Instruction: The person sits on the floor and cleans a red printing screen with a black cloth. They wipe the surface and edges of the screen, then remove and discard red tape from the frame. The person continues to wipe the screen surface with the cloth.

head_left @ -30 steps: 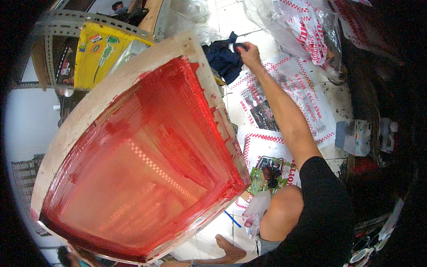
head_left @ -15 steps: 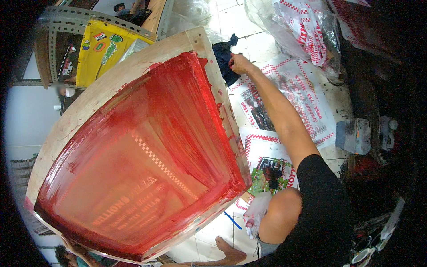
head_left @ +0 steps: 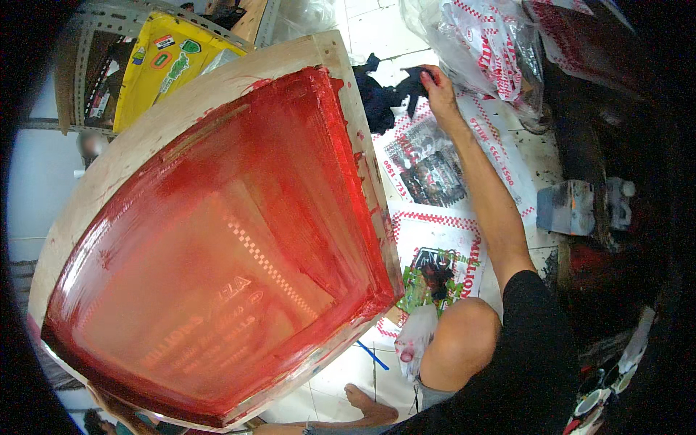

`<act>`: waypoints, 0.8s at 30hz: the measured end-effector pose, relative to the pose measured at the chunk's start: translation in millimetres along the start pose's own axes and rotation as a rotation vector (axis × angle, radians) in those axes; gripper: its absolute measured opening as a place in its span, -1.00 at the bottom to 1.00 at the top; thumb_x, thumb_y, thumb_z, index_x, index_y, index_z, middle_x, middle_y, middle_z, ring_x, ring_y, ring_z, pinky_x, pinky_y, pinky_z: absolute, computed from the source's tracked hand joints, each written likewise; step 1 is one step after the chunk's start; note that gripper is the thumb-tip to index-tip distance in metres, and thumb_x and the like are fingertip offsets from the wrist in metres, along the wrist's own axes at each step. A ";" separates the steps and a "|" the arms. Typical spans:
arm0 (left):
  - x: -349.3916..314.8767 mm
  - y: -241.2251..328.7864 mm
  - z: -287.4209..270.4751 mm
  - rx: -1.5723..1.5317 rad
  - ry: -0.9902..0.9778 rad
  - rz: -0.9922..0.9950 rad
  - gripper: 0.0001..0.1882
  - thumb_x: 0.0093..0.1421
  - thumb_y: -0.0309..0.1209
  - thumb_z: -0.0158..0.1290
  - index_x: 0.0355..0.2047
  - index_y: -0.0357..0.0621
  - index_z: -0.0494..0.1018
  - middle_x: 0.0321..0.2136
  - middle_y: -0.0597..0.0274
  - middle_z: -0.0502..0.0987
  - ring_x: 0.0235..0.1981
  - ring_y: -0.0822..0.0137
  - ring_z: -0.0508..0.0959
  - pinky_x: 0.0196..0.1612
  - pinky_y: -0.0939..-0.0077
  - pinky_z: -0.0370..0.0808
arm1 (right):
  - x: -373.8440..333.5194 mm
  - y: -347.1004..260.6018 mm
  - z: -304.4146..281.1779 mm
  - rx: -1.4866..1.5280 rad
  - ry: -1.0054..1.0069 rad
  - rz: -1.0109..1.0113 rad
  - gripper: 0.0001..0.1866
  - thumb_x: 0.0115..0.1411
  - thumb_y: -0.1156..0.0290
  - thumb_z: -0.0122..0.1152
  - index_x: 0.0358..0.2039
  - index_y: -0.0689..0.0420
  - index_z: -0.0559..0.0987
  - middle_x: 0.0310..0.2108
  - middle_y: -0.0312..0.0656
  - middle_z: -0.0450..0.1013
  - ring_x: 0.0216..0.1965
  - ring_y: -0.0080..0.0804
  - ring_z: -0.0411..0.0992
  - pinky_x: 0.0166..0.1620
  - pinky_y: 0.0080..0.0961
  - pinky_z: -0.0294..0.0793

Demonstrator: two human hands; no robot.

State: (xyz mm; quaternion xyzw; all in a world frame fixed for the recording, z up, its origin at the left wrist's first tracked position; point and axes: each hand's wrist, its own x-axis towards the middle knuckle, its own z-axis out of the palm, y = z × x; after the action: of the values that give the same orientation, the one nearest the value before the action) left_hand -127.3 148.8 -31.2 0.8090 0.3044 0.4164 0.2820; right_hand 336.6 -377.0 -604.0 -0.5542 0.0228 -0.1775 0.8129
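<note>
Pinched in my right hand (head_left: pixel 440 93) is one end of a dark rag (head_left: pixel 415 85), raised and stretched toward the right. The rest of the dark cloth (head_left: pixel 373 101) lies bunched beside the frame's upper right corner. A large wooden screen-printing frame (head_left: pixel 134 145) stands tilted on my left. Its mesh (head_left: pixel 290 174) is coated with streaky wet red ink, with paler lettering and a checkered strip showing through. Part of a bare arm (head_left: pixel 116 409) shows beneath the frame's lower left edge; whether it is my left one I cannot tell, and its fingers are hidden.
Printed white sheets (head_left: pixel 406 228) with red checks lie on the tiled floor. Near my bent knee (head_left: pixel 464 341) are a clear plastic bag (head_left: pixel 417 337) and a blue strip (head_left: pixel 373 355). Bagged red-and-white material (head_left: pixel 493 58), pale jugs (head_left: pixel 569 208) and a yellow panel (head_left: pixel 156 80) stand farther out.
My right hand has moved right, drawing an end of the dark rag out from the bunch. The screen frame has shifted slightly left and up in the view.
</note>
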 end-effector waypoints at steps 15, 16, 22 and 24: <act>19.5 -14.6 38.5 -0.219 -0.311 0.266 -0.43 0.32 -0.08 -0.08 0.16 -0.27 0.28 0.02 0.11 0.42 -0.02 0.23 0.40 0.07 0.33 0.30 | -152.5 -362.9 3.2 -0.616 -0.109 -0.520 -0.77 0.27 0.51 0.03 -0.07 0.23 0.52 -0.24 -0.28 0.51 -0.20 -0.60 0.41 -0.06 -0.64 0.38; 17.6 -16.8 37.3 -0.234 -0.334 0.264 -0.44 0.32 -0.10 -0.08 0.15 -0.28 0.29 0.01 0.12 0.42 -0.03 0.25 0.40 0.07 0.35 0.30 | -171.4 -386.1 6.0 -0.634 -0.113 -0.488 -0.76 0.26 0.51 0.05 -0.07 0.22 0.52 -0.24 -0.29 0.51 -0.20 -0.60 0.41 -0.06 -0.64 0.39; 41.8 -29.2 33.8 -0.305 -0.441 0.327 -0.48 0.30 -0.18 -0.02 0.14 -0.30 0.31 0.02 0.12 0.43 -0.02 0.27 0.39 0.08 0.42 0.28 | -276.7 -455.6 -6.3 -1.083 -0.018 -0.581 -0.85 0.26 0.45 0.08 -0.23 0.24 0.51 -0.43 -0.19 0.47 -0.34 -0.50 0.38 -0.20 -0.57 0.37; 30.5 -16.4 35.2 -0.333 -0.457 0.374 -0.52 0.31 -0.20 -0.03 0.10 -0.31 0.35 0.03 0.15 0.43 0.00 0.32 0.39 0.11 0.49 0.24 | -295.8 -458.8 -1.4 -1.038 0.039 -0.714 -0.85 0.27 0.43 0.07 -0.23 0.23 0.51 -0.42 -0.16 0.47 -0.36 -0.47 0.37 -0.21 -0.56 0.36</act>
State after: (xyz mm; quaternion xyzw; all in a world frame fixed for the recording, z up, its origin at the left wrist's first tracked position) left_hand -87.5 174.5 -44.9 0.8661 0.0072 0.3126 0.3900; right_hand -61.4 -433.5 -234.6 -0.8467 -0.0657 -0.4138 0.3280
